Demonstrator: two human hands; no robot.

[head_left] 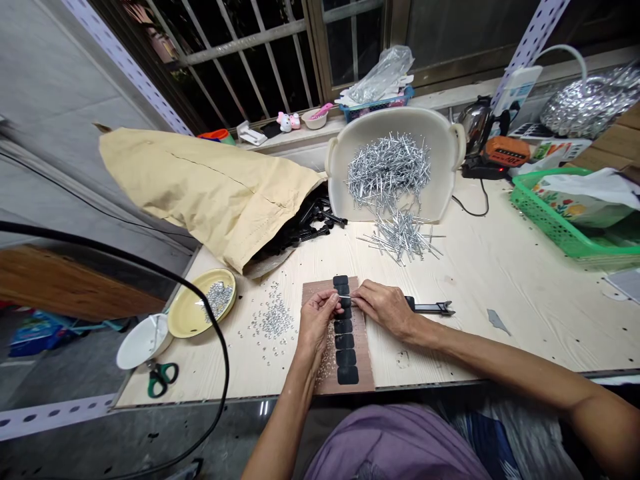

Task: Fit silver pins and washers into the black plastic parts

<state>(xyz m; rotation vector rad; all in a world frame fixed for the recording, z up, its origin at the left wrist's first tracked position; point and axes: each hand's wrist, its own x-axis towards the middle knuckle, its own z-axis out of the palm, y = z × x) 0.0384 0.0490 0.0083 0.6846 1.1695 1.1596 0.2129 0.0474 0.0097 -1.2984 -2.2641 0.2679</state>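
My left hand (316, 321) and my right hand (384, 308) meet over a brown board (363, 367) that carries a row of several black pads (346, 341). The fingers of both hands are pinched together on a thin silver pin (345, 297) held across the upper pads. A black tool (431, 307) lies on the table just right of my right hand. Loose small silver beads (273, 322) are scattered left of the board.
A white tub (440, 150) tipped on its side spills long silver pins (397, 230). A tan sack (210, 190) with black parts lies at the left. A yellow dish (187, 319), white bowl (143, 341), green scissors (161, 377), green basket (555, 220) and a black cable (220, 347) surround the work area.
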